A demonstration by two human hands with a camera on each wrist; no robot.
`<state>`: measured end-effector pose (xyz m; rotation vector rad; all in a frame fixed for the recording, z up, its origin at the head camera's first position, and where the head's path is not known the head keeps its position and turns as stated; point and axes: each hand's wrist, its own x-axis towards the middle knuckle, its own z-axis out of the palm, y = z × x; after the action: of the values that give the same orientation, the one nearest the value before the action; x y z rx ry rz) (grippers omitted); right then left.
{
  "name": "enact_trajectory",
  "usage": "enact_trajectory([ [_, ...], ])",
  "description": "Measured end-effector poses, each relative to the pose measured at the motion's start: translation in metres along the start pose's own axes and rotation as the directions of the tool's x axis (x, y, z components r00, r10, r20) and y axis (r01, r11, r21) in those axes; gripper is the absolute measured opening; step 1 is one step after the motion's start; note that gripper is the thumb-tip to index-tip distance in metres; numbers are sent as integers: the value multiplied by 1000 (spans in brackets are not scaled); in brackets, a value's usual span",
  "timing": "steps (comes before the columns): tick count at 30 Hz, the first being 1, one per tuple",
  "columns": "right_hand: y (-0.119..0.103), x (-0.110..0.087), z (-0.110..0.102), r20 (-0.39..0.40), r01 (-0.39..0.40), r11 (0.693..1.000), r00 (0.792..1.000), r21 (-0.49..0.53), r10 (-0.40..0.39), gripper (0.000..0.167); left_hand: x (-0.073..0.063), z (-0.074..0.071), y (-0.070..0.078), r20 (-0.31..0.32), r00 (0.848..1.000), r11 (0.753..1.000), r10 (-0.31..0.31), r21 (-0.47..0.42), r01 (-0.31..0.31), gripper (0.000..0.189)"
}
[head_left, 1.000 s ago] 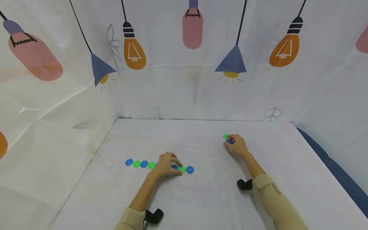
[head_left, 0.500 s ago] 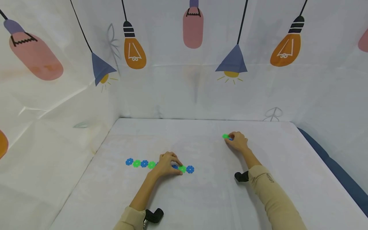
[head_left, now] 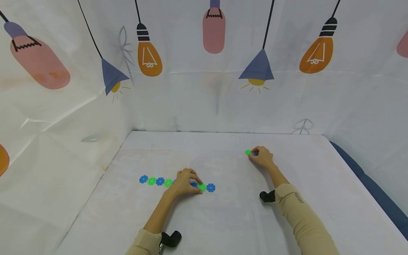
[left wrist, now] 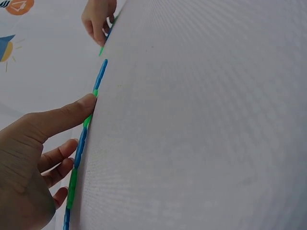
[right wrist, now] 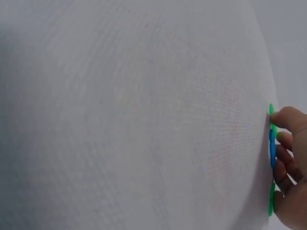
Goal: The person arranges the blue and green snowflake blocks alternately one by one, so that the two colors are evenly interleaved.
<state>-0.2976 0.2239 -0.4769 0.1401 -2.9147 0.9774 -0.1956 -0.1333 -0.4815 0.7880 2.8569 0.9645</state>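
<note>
A row of blue and green notched plastic discs, like snowflake building discs, lies joined edge to edge on the white table. My left hand [head_left: 184, 182] lies over the row and pinches a green disc [head_left: 202, 187] near its right end, between thumb and fingers. The blue end disc [head_left: 210, 187] sticks out beyond the fingertips. Farther back on the right, my right hand [head_left: 262, 156] pinches a short piece of the same discs; a green disc [head_left: 248, 152] shows at its left. In the right wrist view a blue disc [right wrist: 272, 147] sits between green ones, partly behind the fingers.
The white table [head_left: 223, 223] reaches back to a white cloth wall [head_left: 191, 102] printed with lamps and bulbs. At the left, the row starts with a blue disc [head_left: 143, 179]. Dark blue fabric [head_left: 369, 180] shows beyond the right table edge.
My right hand has shifted slightly away and turned a little, and its short disc piece has slid slightly left. The left hand and the long row have stayed in place.
</note>
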Motion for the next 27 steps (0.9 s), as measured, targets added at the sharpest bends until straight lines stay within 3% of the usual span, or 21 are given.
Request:
enact_trajectory([
  [27,-4,-7,-2,-2,17,1000,1000,-17,-17,34,1,3,6,-10,999,999,38,-38,-38,37],
])
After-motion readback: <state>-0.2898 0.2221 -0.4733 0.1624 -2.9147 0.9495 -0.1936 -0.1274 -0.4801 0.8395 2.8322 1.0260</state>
